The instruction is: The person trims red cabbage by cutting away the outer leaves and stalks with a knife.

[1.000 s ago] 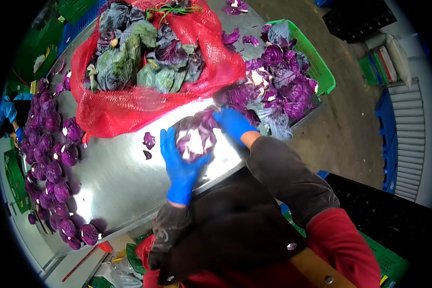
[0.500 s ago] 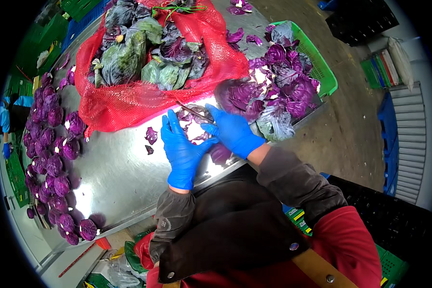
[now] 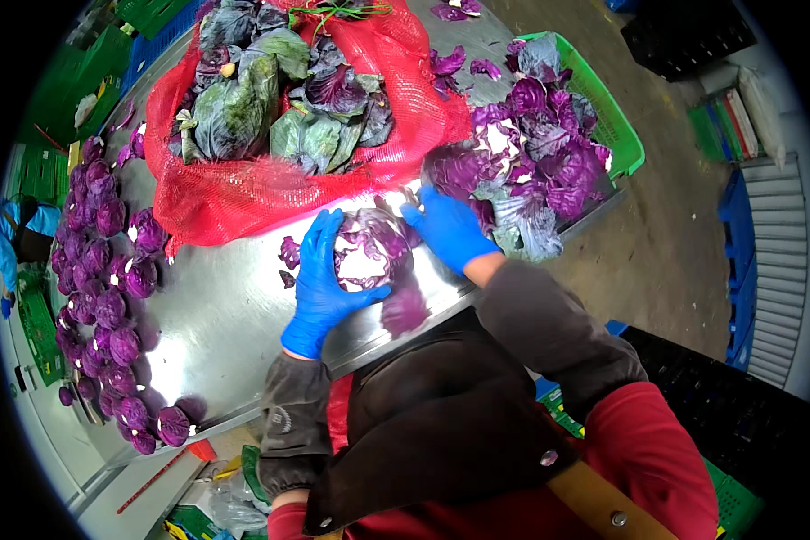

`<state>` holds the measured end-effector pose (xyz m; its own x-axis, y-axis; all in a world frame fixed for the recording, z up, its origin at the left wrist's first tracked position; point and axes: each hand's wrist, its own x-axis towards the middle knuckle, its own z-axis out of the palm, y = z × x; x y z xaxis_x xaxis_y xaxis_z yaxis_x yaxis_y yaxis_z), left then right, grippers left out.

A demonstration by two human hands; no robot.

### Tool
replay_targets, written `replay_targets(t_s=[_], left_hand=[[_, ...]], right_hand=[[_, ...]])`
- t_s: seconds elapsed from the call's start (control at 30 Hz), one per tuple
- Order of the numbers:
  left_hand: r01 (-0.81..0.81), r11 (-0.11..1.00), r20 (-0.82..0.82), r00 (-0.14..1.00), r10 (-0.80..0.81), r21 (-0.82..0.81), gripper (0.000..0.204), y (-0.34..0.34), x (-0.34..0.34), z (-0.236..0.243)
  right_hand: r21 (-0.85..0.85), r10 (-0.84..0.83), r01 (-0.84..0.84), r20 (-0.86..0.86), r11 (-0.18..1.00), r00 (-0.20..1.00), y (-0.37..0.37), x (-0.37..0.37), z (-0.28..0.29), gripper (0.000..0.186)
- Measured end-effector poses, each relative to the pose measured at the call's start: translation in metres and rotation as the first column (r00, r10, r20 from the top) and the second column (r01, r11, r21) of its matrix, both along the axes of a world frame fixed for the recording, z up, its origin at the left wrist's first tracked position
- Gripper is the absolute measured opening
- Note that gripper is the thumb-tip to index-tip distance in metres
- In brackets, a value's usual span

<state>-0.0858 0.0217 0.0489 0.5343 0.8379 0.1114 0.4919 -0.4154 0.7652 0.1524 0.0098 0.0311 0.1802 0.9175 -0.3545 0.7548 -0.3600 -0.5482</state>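
A trimmed red cabbage [image 3: 365,256] with a pale cut face lies on the steel table in front of me. My left hand [image 3: 319,290], in a blue glove, grips it from the left side with the thumb along its near edge. My right hand [image 3: 452,232], also blue-gloved, is just right of the cabbage with its fingers closed on a slim knife; the blade is blurred and barely visible. Loose purple leaf scraps [image 3: 290,253] lie beside my left fingers. Beyond my right hand, a heap of stripped purple leaves [image 3: 549,148] fills a green crate [image 3: 616,135].
An opened red mesh sack [image 3: 234,211] of untrimmed red cabbages [image 3: 243,99] lies at the far side. Several trimmed cabbages [image 3: 108,306] line the left of the steel table [image 3: 234,324]. Black crates [image 3: 684,40] stand at the far right. Another person's blue sleeve [image 3: 45,219] shows far left.
My right hand with the knife has drawn away from the cabbage to the right. My left hand has shifted slightly left and still holds the cabbage, whose cut face is now more exposed.
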Motion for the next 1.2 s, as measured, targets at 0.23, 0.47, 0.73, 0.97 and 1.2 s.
replay_targets(t_s=[0.23,0.47,0.73,0.97,1.2], left_hand=[[-0.397,0.917,-0.049,0.917,0.396,-0.022,0.128,-0.039,0.041,-0.002],[-0.439,0.898,-0.109,0.894,0.435,-0.015,0.126,-0.022,0.057,0.001],[-0.302,0.930,-0.190,0.920,0.342,0.211,0.118,-0.033,0.073,0.011],[0.060,0.997,0.039,0.998,-0.058,-0.043,0.124,0.007,0.013,0.009],[-0.259,0.959,0.152,0.949,0.275,-0.114,0.130,-0.018,0.014,-0.012]], right_hand=[[0.319,0.220,-0.159,-0.166,0.934,0.961,-0.014,-0.011,0.013,0.050],[0.152,0.244,-0.266,0.146,0.952,0.959,-0.014,-0.033,0.041,0.058],[-0.192,0.150,-0.150,-0.014,0.970,0.989,0.058,0.033,-0.017,0.064],[0.000,0.043,-0.043,0.076,0.999,0.996,0.018,0.028,0.018,0.058],[0.225,0.194,-0.127,-0.307,0.966,0.932,0.006,0.001,0.022,0.061]])
